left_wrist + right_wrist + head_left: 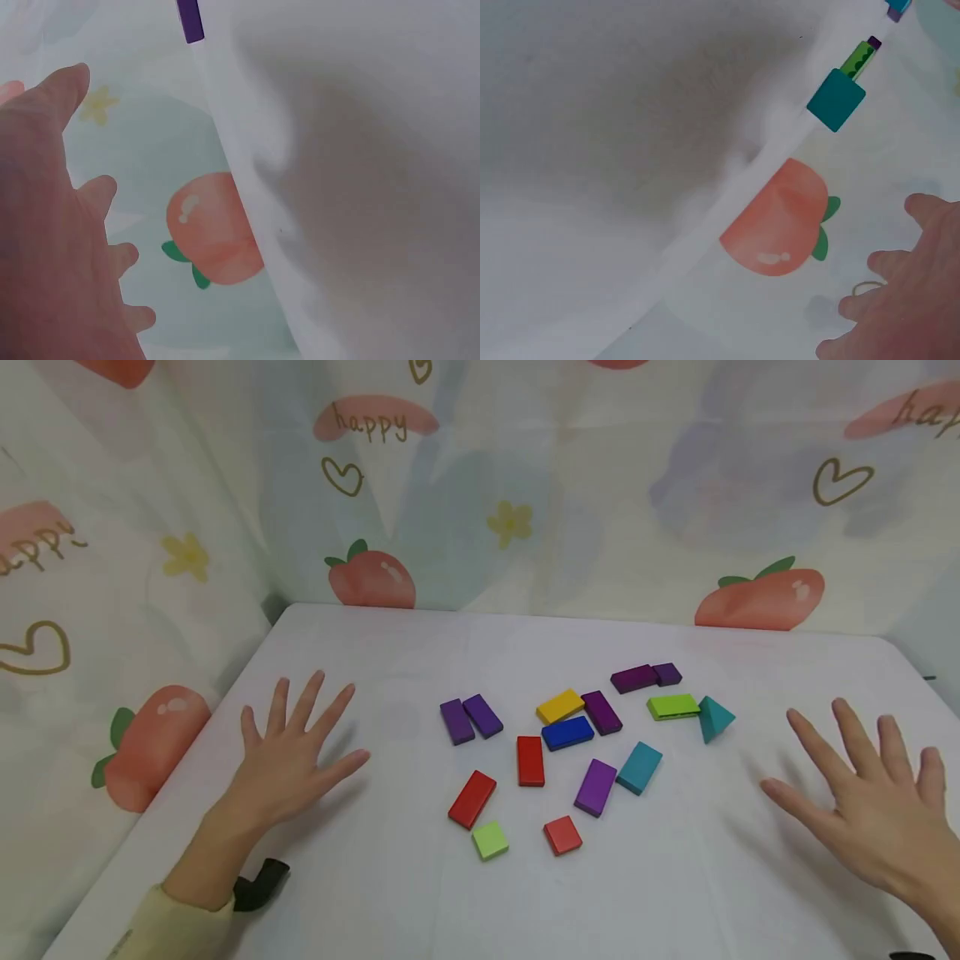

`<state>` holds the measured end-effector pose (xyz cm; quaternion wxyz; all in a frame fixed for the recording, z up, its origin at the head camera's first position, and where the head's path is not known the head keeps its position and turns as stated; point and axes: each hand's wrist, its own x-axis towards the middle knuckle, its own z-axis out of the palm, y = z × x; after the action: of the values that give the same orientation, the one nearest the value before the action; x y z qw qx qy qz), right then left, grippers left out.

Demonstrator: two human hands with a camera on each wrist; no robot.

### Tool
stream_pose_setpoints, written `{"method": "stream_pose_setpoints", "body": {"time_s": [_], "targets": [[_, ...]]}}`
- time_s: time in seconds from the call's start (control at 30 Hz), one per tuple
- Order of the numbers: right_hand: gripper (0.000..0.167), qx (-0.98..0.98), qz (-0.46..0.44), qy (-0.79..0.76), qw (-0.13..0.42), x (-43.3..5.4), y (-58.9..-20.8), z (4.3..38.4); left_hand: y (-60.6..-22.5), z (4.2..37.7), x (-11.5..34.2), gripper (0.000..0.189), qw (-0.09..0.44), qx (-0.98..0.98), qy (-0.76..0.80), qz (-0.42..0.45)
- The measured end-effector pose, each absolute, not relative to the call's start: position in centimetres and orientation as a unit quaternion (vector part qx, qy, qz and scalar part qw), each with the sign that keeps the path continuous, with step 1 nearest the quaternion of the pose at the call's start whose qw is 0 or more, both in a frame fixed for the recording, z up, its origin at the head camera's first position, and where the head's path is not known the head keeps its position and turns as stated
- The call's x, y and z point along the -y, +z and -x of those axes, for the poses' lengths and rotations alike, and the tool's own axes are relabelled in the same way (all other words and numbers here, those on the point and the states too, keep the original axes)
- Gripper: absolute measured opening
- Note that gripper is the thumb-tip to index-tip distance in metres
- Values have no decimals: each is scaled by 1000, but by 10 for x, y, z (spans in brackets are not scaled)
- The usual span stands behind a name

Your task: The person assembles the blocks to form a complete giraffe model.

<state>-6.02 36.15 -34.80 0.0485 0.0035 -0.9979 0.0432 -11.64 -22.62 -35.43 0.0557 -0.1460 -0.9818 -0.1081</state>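
Fingers (100, 196) clear of 1 purple block (191, 21)

Beyond the left grip (285, 768), the printed cloth (585, 468) reads "happy" on a pink patch (375, 418); left of that grip, a cut-off "app"; beyond the right grip (873, 802), a cut-off "hap".
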Motion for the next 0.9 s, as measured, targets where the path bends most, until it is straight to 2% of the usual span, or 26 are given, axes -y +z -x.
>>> {"method": "stream_pose_setpoints", "body": {"time_s": [0.27,0.63,0.77,0.9], "targets": [[96,995,-34,66,69,-329,-347,72,-354,129,194,84,70,979,-112,155],[83,971,-127,164,119,-268,-348,89,-365,151,153,85,43,974,-168,145],[82,955,-153,223,120,-253,-346,97,-366,159,144,85,40,969,-191,151],[81,940,-158,287,99,-240,-342,104,-370,168,134,85,38,953,-241,180]]}}
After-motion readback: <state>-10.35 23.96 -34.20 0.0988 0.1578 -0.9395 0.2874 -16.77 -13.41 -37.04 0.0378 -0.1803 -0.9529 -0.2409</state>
